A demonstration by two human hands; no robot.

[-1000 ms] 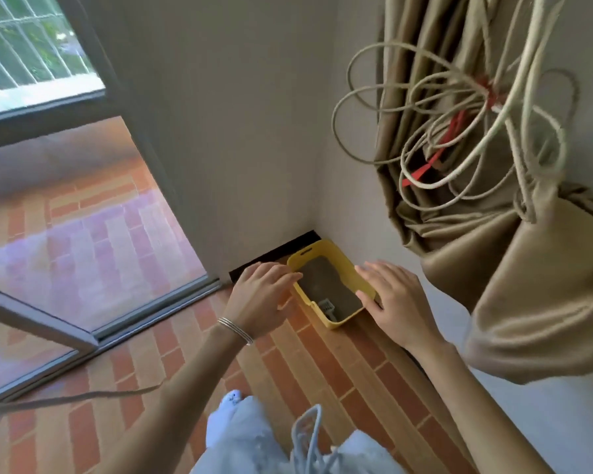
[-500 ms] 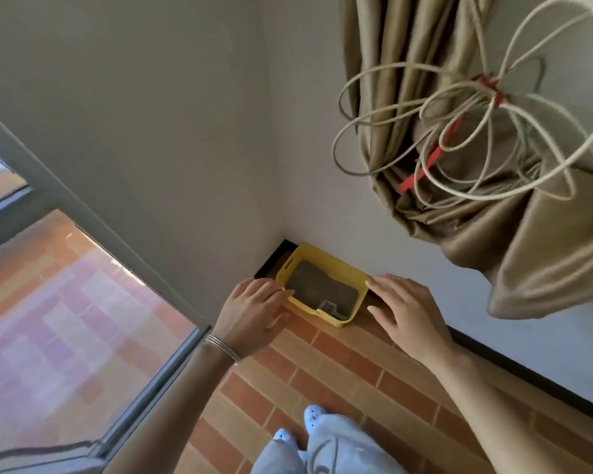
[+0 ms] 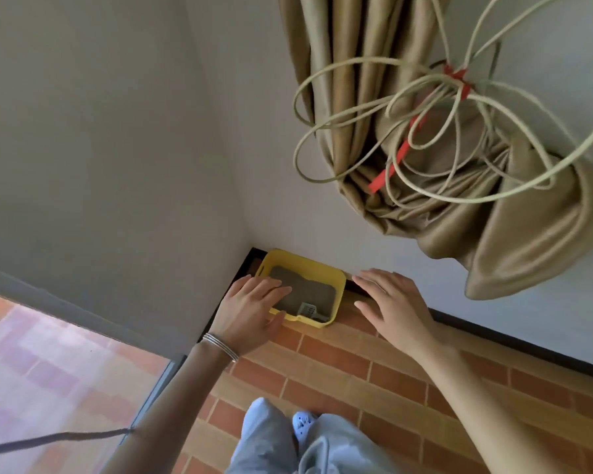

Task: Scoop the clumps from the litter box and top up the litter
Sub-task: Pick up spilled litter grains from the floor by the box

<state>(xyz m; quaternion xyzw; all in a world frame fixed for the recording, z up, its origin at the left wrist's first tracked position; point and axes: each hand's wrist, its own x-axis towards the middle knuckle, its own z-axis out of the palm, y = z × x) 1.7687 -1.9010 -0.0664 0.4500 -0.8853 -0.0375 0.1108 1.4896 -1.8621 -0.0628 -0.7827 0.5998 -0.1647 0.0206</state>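
— Compared with half a second ago, what is different?

— Mostly the left hand (image 3: 250, 313). Before, it was just beside the litter box (image 3: 338, 280); now its fingers reach over the left rim, above the litter (image 3: 310, 290). The right hand (image 3: 389, 302) has hardly moved.

— Where is the box exactly?

— It stands on the brick floor (image 3: 356, 371), pushed into the corner where the two walls meet. A grey scoop (image 3: 307, 309) lies inside it, against the near wall of the box.

— Do the hands hold something?

— Not that I can see. The left fingers lie fairly straight across the rim, with the thumb at the outside of the near wall; this is not yet a closed grasp. The right hand is flat and spread wide, just to the right of the box and apart from it.

— What can go wrong from here?

— I think the person wants to draw the box out of the corner. If only the left side is lifted or pulled, the box can tip, and then litter pours over the right rim to the floor. The scoop is loose, so it can slide and throw grains out. Also the looped cord (image 3: 425, 131) and the bunched curtain (image 3: 514, 217) hang above, so an arm that rises quickly may catch there.
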